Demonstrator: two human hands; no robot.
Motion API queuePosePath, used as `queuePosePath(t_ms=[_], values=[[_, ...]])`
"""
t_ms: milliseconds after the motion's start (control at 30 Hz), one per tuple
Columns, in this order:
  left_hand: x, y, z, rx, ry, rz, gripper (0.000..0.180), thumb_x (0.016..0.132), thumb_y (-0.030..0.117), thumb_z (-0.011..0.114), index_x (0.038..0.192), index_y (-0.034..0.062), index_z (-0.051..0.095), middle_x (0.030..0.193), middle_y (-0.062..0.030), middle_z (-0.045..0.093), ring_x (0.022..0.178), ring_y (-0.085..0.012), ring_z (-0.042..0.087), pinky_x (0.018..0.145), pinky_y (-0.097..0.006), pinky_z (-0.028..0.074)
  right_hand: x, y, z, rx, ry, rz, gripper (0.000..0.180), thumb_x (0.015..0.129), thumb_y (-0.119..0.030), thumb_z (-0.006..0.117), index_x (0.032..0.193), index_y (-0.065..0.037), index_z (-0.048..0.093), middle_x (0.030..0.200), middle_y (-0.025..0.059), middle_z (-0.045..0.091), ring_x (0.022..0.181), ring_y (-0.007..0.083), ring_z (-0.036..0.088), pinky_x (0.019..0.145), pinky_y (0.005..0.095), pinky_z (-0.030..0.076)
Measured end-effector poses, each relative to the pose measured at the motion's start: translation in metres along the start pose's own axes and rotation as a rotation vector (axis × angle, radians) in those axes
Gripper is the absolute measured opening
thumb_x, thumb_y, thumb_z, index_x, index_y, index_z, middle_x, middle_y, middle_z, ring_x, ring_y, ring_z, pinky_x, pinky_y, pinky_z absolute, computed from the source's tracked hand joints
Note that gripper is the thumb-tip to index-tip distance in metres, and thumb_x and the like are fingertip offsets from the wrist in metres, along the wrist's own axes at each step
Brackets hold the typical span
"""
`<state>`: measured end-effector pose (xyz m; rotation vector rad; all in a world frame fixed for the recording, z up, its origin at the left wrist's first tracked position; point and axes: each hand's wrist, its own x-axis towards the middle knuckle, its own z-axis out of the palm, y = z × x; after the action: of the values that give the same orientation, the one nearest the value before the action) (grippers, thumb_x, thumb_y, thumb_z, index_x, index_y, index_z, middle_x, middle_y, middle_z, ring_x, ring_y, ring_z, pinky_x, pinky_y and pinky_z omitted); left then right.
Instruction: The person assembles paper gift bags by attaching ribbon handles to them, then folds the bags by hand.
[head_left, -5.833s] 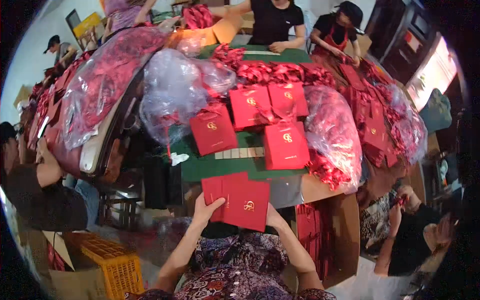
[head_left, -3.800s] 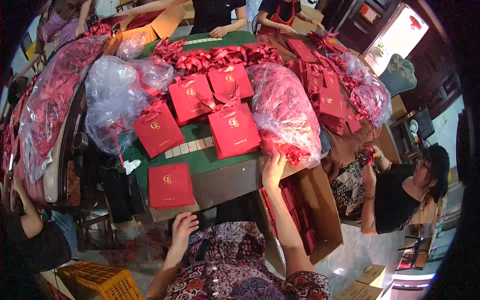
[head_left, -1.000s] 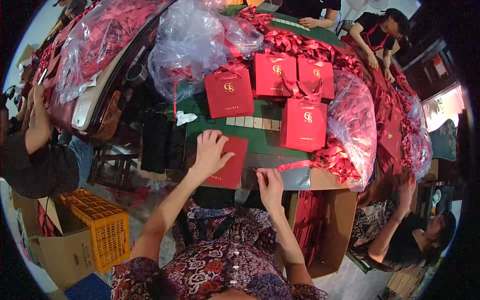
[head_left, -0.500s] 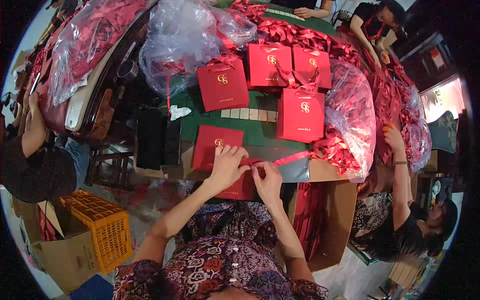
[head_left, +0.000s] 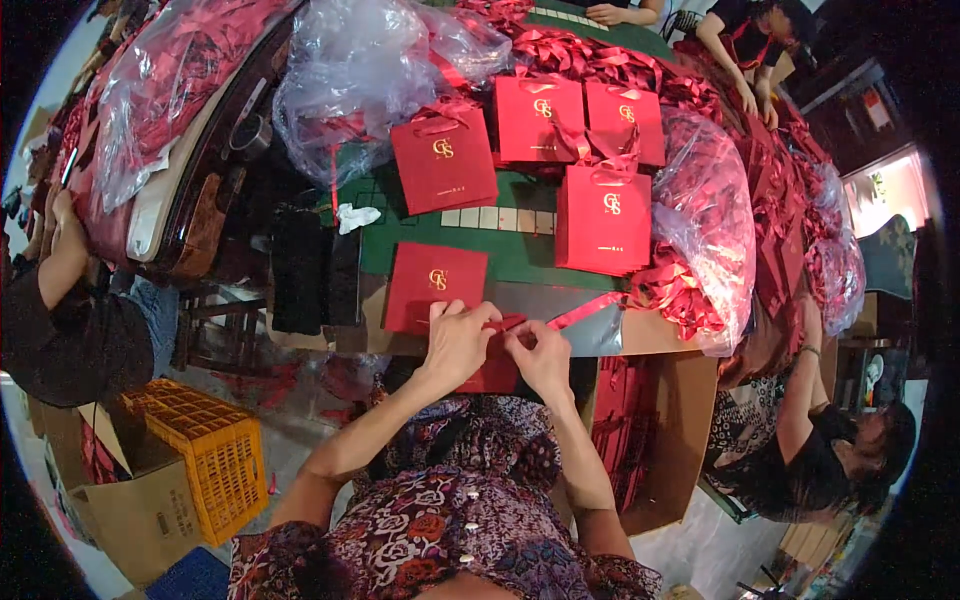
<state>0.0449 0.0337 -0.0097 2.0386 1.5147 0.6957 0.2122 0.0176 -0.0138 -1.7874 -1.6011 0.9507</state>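
Flat red paper bag (head_left: 436, 287) with a gold emblem lies at the near edge of the green table (head_left: 520, 255), and both my hands are on its near end. My left hand (head_left: 457, 342) rests on the bag's lower right corner, fingers curled and pinching the red paper there; most of the bag stretches up and to the left of that hand. My right hand (head_left: 541, 357) sits just beside the left, almost touching it, its fingers closed on the same red edge, and a red ribbon (head_left: 582, 311) runs up and to the right from my fingertips across the table's rim. Exactly how much of the ribbon the right fingers grip I cannot tell. Below the table on my right stands an open cardboard box (head_left: 668, 430) with more red pieces inside. To my left on the floor is a yellow plastic crate (head_left: 205, 452). Farther across the table four red bags stand upright: one (head_left: 443, 158) straight beyond the flat bag, one (head_left: 603, 218) to the right, and two more (head_left: 540, 118) behind them. A clear plastic sack (head_left: 710, 220) full of red ribbons lies to the right of these, and another sack (head_left: 375, 70) sits at the far left.
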Motion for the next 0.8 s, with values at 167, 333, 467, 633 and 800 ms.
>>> queuePosePath(t_ms=[167,333,467,633,800], values=[[-0.003,0.008,0.002,0.048,0.036,0.047,0.016,0.081,0.010,0.067,0.097,0.0140,0.065,0.080,-0.0036,0.068,0.081,-0.0257,0.057,0.081,-0.041,0.035,-0.003,-0.006,-0.002,-0.065,0.011,-0.008,0.019,0.079,-0.021,0.071,0.085,-0.003,0.067,0.076,0.0155,0.069,0.072,0.0326,0.068,0.067,0.0417,0.053],[-0.002,0.011,0.005,0.142,0.068,0.121,0.014,0.082,0.009,0.064,0.096,0.0117,0.066,0.079,-0.0055,0.068,0.082,-0.0249,0.057,0.081,-0.040,0.036,-0.002,-0.010,0.000,-0.123,0.055,-0.090,0.019,0.077,-0.018,0.071,0.082,-0.001,0.064,0.078,0.0183,0.067,0.075,0.0369,0.066,0.067,0.0456,0.051],[-0.005,0.013,0.010,0.153,0.092,0.136,0.017,0.080,0.006,0.058,0.095,0.0105,0.064,0.079,-0.0078,0.068,0.085,-0.0263,0.057,0.085,-0.040,0.036,-0.003,-0.008,0.002,-0.204,0.073,-0.142,0.019,0.078,-0.016,0.072,0.085,-0.001,0.063,0.078,0.0182,0.067,0.074,0.0370,0.066,0.066,0.0456,0.051],[-0.008,0.014,0.010,0.112,0.085,0.140,0.016,0.080,0.007,0.061,0.095,0.0100,0.066,0.080,-0.0077,0.068,0.084,-0.0262,0.057,0.083,-0.041,0.036,-0.002,-0.009,0.000,-0.232,0.081,-0.182,0.016,0.078,-0.012,0.073,0.086,-0.001,0.064,0.079,0.0170,0.067,0.074,0.0369,0.066,0.065,0.0450,0.050],[-0.003,-0.001,0.005,-0.069,-0.025,0.037,0.014,0.083,0.011,0.064,0.097,0.0096,0.067,0.083,-0.0065,0.069,0.082,-0.0268,0.060,0.081,-0.041,0.037,-0.006,-0.003,0.003,-0.140,0.135,-0.293,0.011,0.077,-0.010,0.073,0.083,-0.005,0.065,0.081,0.0123,0.063,0.081,0.0334,0.062,0.070,0.0427,0.049]])
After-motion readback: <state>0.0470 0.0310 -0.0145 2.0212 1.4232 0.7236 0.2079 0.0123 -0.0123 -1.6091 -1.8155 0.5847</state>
